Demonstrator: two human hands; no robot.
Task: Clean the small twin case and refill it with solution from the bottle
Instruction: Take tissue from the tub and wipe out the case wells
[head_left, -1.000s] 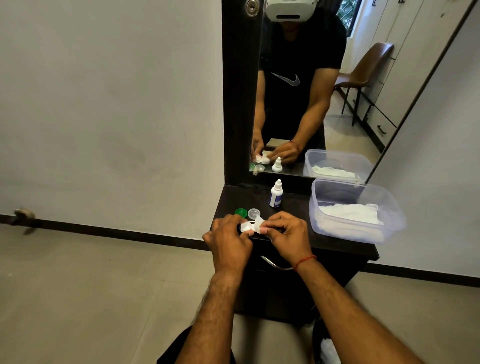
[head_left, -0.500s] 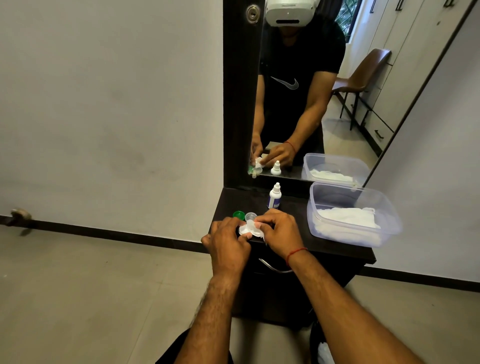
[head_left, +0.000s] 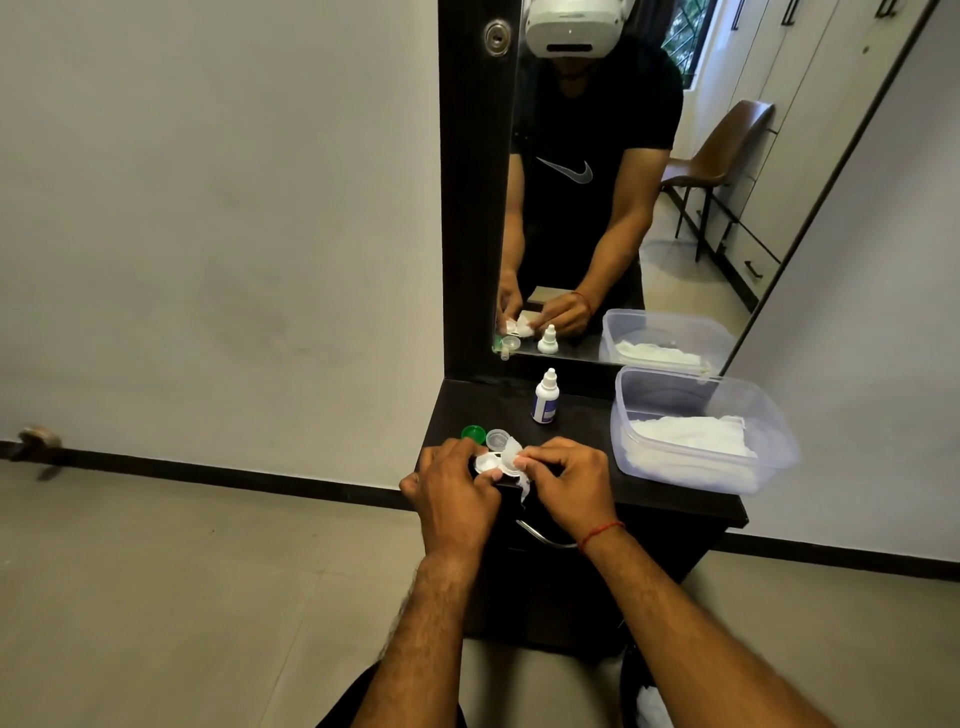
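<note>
My left hand (head_left: 453, 493) grips the small white twin case (head_left: 489, 461) over the front left of the dark dresser top (head_left: 582, 431). My right hand (head_left: 571, 480) presses a white tissue (head_left: 514, 460) into the case, the tissue's end hanging down by my fingers. Two loose caps lie just behind my hands: a green cap (head_left: 473, 433) and a clear cap (head_left: 497, 438). The solution bottle (head_left: 545, 397), white with a blue label, stands upright farther back, apart from both hands.
A clear plastic tub (head_left: 758, 410) holding white tissues sits at the right of the dresser top. A mirror (head_left: 597, 208) rises behind the bottle. A drawer handle (head_left: 543, 535) shows below my hands. Grey wall stands to the left, tiled floor below.
Both hands have stayed together at the front of the dresser top, with the tissue worked around on the case. The caps, bottle and tub have not moved.
</note>
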